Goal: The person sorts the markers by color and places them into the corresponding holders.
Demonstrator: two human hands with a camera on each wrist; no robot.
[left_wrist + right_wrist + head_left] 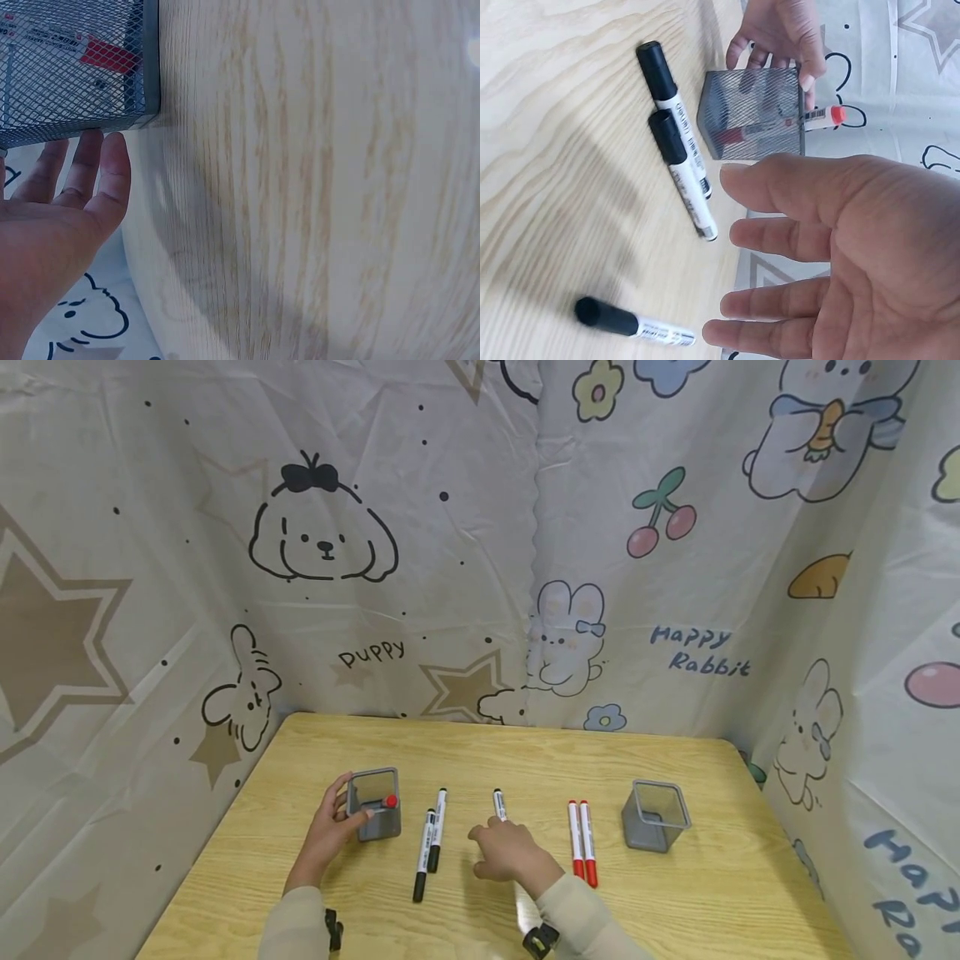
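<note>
My left hand point(328, 831) grips a grey mesh pen holder point(387, 828) at the table's left, thumb at the rim and fingers along its outer side. Inside that holder leans a red marker point(825, 118), its red end above the rim. My right hand point(512, 853) is over the middle of the table with fingers extended and nothing in them. Just beyond its fingers, partly hidden by it in the head view, lies a black marker point(499, 802). Two more black markers point(423, 858) point(438, 831) lie side by side between the hands.
Two red markers point(576, 839) point(588, 843) lie together right of my right hand. A second grey mesh pen holder point(651, 828) stands farther right. Printed curtains point(465, 543) hang along the back and sides of the wooden table point(712, 902).
</note>
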